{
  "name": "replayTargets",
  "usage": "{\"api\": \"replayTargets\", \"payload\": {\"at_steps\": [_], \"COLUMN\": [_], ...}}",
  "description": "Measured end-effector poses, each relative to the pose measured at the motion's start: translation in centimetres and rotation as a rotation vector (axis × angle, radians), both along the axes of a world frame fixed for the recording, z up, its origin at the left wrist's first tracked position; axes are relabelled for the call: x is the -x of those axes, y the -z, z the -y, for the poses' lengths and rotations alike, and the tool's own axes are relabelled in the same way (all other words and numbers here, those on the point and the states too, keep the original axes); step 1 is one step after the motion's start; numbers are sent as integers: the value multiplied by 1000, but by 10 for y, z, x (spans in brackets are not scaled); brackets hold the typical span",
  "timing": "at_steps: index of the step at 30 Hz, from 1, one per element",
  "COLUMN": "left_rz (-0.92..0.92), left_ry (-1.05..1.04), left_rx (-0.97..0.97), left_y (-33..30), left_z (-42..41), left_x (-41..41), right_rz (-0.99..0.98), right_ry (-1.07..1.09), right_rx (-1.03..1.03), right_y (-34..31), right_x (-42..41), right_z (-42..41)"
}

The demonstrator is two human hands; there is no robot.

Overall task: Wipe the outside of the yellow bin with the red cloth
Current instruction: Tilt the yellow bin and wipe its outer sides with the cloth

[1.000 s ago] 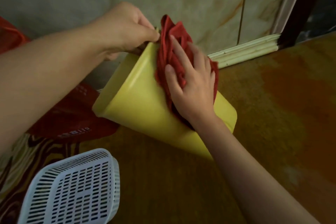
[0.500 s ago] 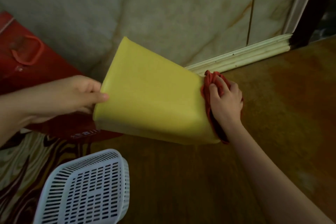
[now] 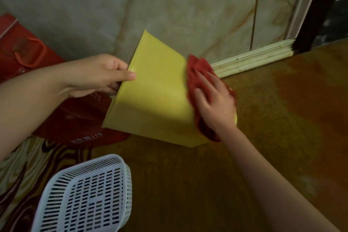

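The yellow bin (image 3: 154,96) lies tipped on its side above the brown floor, its open rim toward the left. My left hand (image 3: 99,75) grips that rim, thumb on the outer wall. My right hand (image 3: 214,103) lies flat with its fingers spread and presses the red cloth (image 3: 197,69) against the bin's outer wall near its base end. The cloth bunches above my fingers and shows again below my palm. The bin's inside is hidden.
A white slotted basket (image 3: 84,198) lies upside down at the lower left. A red bag (image 3: 24,56) with a handle lies behind my left arm. The marble wall (image 3: 169,5) and skirting (image 3: 254,60) run close behind the bin. Brown floor (image 3: 282,118) extends right.
The bin has been turned over so a broad outer face shows. My left hand shifted to the rim's left edge. My right hand moved the cloth from the base end back onto the wall.
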State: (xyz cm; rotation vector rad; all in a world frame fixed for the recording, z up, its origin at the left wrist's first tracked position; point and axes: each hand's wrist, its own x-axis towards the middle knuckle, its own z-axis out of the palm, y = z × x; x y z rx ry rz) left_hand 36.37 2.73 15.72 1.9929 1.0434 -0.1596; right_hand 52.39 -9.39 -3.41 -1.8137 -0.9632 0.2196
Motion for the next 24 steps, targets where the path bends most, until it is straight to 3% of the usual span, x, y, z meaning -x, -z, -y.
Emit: {"api": "replayTargets", "payload": {"at_steps": [3,5,11,15,16,19,22,24], "left_rz": [93,126,177,330,294,-6,106,171], "left_ry": [-102,-119,-165,-166,-121,199,188,155], "left_rx": [67,48,-43,50,14,-392,-414,-348], "left_y": [1,2,-2,4,7,29,44,45], "left_z": [3,4,-1,2,0,-3,0,1], "left_x": [-6,-20,-60,-71,-62,-20,-4,-9], "right_rz": [-433,-571,-43,174,183,109,-14,-265], "right_ry": [191,284,120,102,98,132,201,224], "right_rx": [96,92,-132,-176,-165,-154,-119,-125], "right_y": [49,53,-27,-61,-55,-19,23,47], "right_x": [-26,-27,33,35,25,2,0,-1], "right_z": [24,29,0,-32,-34,-33,-34,-34]}}
